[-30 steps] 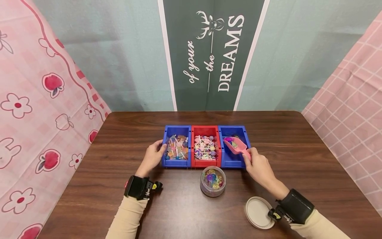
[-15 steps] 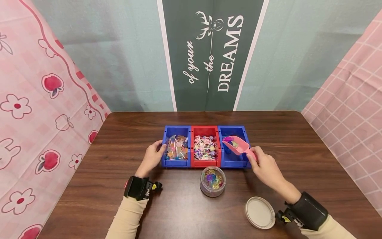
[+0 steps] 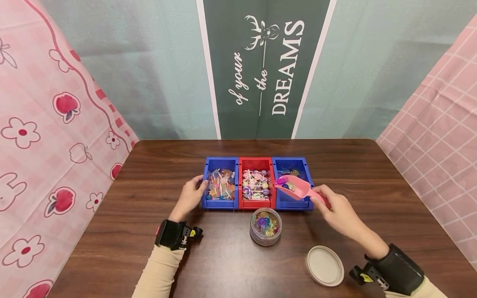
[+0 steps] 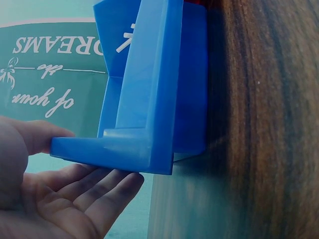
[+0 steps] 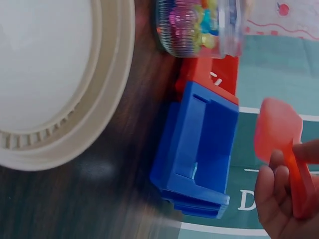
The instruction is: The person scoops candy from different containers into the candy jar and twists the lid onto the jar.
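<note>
As left grip [image 3: 189, 197] pinches left bin [image 3: 220, 203], right grip [image 3: 340, 212], pinching scoop [image 3: 301, 189], moved rightward; height unclear.

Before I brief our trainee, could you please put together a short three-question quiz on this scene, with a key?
1. What does the person's right grip hold?

2. True or false: the red bin stands between the left blue bin and the right blue bin.

3. Where does the round lid lie?
A) On top of the jar
B) On the table, apart from the jar
C) Inside the red bin

Key: 1. The pink scoop. 2. True. 3. B.
</note>
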{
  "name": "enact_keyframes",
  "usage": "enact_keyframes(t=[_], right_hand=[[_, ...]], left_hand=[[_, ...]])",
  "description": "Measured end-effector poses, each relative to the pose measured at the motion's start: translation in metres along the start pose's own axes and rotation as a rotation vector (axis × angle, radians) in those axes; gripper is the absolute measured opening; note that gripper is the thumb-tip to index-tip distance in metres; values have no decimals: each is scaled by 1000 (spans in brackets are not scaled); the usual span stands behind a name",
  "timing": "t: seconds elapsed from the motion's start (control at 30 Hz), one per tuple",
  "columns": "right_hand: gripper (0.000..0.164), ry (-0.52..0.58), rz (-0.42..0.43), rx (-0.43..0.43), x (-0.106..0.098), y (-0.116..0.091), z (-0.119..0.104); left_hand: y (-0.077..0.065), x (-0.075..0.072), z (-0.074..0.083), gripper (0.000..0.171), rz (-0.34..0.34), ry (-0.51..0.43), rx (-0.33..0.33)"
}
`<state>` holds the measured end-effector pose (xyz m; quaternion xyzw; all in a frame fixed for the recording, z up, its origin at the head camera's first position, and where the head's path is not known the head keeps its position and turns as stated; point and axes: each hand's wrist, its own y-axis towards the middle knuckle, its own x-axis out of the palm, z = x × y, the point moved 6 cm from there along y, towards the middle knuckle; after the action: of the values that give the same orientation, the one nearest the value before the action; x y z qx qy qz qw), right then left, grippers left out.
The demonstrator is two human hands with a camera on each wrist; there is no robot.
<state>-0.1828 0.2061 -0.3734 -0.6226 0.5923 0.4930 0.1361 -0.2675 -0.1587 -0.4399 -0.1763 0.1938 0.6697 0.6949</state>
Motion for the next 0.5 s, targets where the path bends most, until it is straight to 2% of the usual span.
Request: enact_keyframes(t=[0.23, 0.5], right_hand=[[17, 216, -169, -31, 1, -4, -1], [16, 338, -358, -99, 7, -14, -7]], left_hand=[[-1, 0, 1, 42, -6, -1, -3], [0, 1, -1, 42, -5, -4, -2]])
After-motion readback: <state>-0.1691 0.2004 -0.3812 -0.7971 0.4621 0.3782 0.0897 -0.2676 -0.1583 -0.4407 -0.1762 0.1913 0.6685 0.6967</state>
